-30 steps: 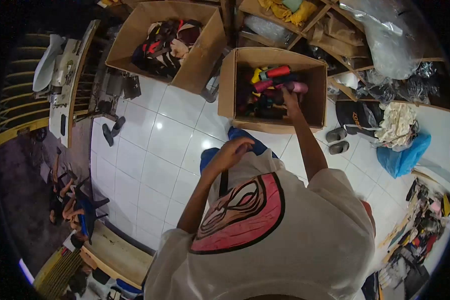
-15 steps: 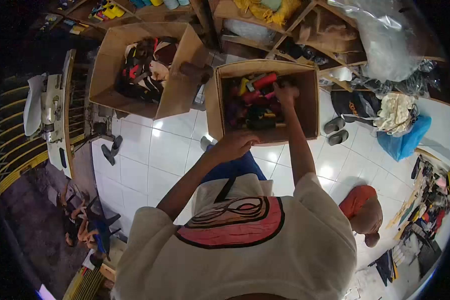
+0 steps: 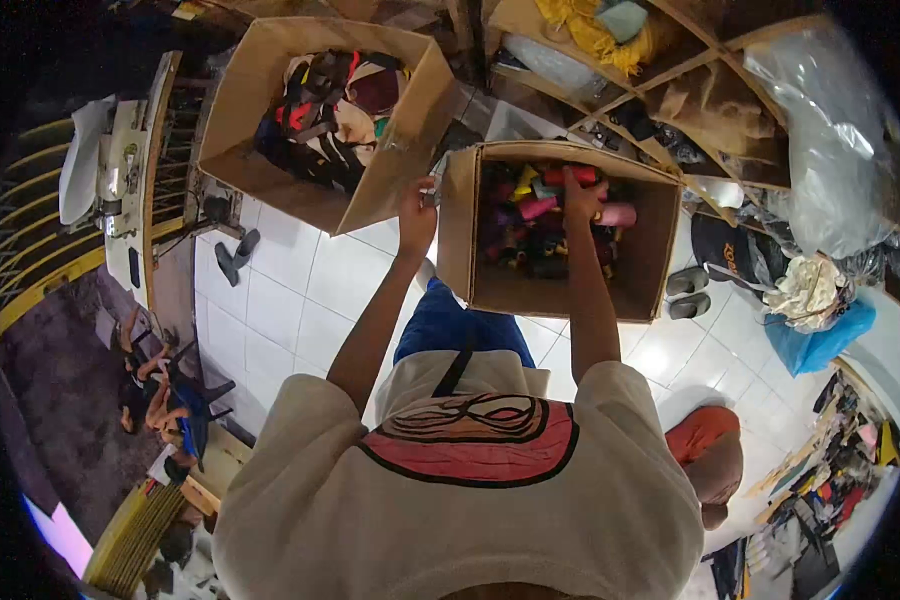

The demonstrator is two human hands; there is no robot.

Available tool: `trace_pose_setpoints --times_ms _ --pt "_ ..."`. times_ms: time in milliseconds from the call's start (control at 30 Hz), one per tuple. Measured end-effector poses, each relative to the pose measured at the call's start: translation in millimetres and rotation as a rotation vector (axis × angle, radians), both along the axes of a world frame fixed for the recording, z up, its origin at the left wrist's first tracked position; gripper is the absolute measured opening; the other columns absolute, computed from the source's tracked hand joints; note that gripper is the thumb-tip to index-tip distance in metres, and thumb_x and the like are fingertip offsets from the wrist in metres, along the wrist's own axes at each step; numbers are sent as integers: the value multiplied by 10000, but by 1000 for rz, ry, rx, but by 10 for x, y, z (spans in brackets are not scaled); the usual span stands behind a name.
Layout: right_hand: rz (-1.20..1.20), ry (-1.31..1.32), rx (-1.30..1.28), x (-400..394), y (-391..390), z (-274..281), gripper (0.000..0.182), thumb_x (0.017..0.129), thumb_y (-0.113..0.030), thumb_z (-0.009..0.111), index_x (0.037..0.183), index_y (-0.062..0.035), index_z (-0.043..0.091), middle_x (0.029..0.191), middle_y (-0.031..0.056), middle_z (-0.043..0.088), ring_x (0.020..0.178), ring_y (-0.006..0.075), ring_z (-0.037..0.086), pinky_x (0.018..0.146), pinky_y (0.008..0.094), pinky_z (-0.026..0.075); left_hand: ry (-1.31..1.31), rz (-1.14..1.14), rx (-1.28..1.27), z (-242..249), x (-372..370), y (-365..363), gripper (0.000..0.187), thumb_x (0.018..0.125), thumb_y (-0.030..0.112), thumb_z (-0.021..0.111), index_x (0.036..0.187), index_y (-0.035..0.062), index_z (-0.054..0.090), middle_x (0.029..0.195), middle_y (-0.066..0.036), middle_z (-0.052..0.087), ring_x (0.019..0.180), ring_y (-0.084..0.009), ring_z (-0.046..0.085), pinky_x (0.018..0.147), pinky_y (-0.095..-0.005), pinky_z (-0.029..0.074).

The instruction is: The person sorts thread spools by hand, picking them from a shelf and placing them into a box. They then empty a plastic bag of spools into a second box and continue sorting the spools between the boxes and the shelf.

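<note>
My right hand (image 3: 582, 203) is down inside an open cardboard box (image 3: 635, 285), its fingers bent onto a red thread spool (image 3: 560, 175) near the back wall. Beside that hand lies a pale pink spool (image 3: 618, 214), and a bright pink spool (image 3: 537, 207) is to its left. Darker spools fill the rest of the heap, several of them in shadow. My left hand (image 3: 417, 215) is raised at the gap between this box and a second cardboard box (image 3: 260, 160). Its fingers are apart near the box flaps and hold nothing I can see.
The second box contains fabric scraps (image 3: 355, 122). Wooden shelves (image 3: 620, 95) with bundles and plastic stand behind. Sandals (image 3: 688, 292) and a blue bag (image 3: 820, 335) are on the tiled floor at right. A sewing machine (image 3: 120, 190) is at left. A person in orange (image 3: 705, 440) is close by on the right.
My left hand has moved from the thread box's front edge up and left to the gap between the boxes. My right hand remains among the spools. The view has shifted, and the boxes appear larger.
</note>
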State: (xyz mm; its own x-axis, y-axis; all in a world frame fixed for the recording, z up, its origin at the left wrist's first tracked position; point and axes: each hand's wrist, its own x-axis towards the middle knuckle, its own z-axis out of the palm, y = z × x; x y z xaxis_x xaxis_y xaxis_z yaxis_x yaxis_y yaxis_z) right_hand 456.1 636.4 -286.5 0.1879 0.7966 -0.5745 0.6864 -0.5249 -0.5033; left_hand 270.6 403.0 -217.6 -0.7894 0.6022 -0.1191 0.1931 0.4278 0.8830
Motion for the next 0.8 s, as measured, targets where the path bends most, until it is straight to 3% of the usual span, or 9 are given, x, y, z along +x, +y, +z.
trace_pose_setpoints --times_ms 133,267,333,400,600,633,667,733,800 --pt "-37 192 32 61 -3 -3 1199 661 -558 784 1501 -28 112 1446 305 316 1328 399 370 1006 490 367 -527 56 -137 -622 45 -522 206 970 135 461 1075 20 596 1014 -97 653 864 -171 642 711 -302 528" --pt "119 68 88 431 85 -446 1076 693 -430 815 1456 17 202 1349 260 424 1236 339 446 987 435 398 -955 1 277 -1858 331 -1826 195 898 66 525 1076 27 595 953 -82 648 869 -174 635 721 -304 533" --pt "256 157 149 539 -61 -179 1016 702 -391 821 1428 31 248 1302 238 457 1187 326 467 972 419 412 -855 117 255 -2179 607 -2209 121 836 46 584 954 58 607 882 -89 640 863 -256 631 747 -350 540" --pt "379 221 156 570 -229 319 925 716 -331 817 1395 32 305 1238 199 497 1116 291 491 939 395 425 -431 -12 -280 -2464 788 -2510 105 842 47 556 943 31 582 830 -137 640 808 -315 641 717 -378 552" --pt "693 160 536 894 -861 1042 745 766 -151 785 1378 -29 377 1189 109 534 1027 200 526 889 343 451 -40 -542 -383 -3474 916 -2974 131 869 77 507 966 15 568 789 -182 635 744 -344 646 680 -402 557" --pt "639 172 552 1119 -922 989 750 773 -154 782 1388 -28 371 1205 117 533 1044 204 522 905 343 446 386 -743 -615 -3811 970 -2940 134 803 84 654 921 56 599 911 -68 627 749 -169 648 626 -277 553" --pt "585 188 576 1310 -977 909 755 780 -157 779 1397 -28 364 1221 125 531 1061 208 518 922 342 440 -201 -461 -523 -3538 863 -2681 149 786 76 646 929 45 613 915 -98 638 743 -219 652 643 -286 558" --pt "427 216 744 922 -1510 1204 754 777 -181 792 1391 -22 383 1255 135 520 1086 215 511 955 337 420 106 -619 -400 -4260 894 -2509 184 817 103 608 992 52 626 951 -152 653 793 -285 666 700 -339 562" --pt "501 -15 978 1183 -1460 896 711 802 -170 779 1381 -4 401 1307 136 497 1131 217 496 984 343 407 -234 -578 -515 -3921 666 -1988 257 871 176 488 1044 19 595 995 -223 652 955 -371 645 813 -470 529"
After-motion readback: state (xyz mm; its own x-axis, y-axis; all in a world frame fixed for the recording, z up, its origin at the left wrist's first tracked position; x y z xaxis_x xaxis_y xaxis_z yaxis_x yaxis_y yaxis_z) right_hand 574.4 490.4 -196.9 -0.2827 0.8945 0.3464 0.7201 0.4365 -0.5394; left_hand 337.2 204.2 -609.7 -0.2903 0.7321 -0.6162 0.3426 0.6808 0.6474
